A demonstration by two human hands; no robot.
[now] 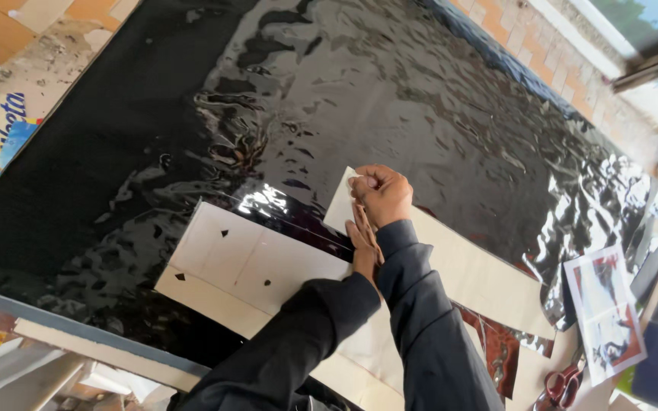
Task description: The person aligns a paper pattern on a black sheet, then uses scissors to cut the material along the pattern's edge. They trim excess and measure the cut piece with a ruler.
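While pinned, white card (253, 262) underhand.

both hands (371, 221) on white card templates (253, 262) over glossy black sheet (420, 99)

Both arms reach up from the six o'clock edge in dark long sleeves, converging toward the centre. The right hand (382, 194) is uppermost, curled into a loose fist with its fingers (363, 183) pinched together, knuckles toward one o'clock. The left hand (362, 247) lies just below at six o'clock, flat, mostly hidden beneath the right wrist.
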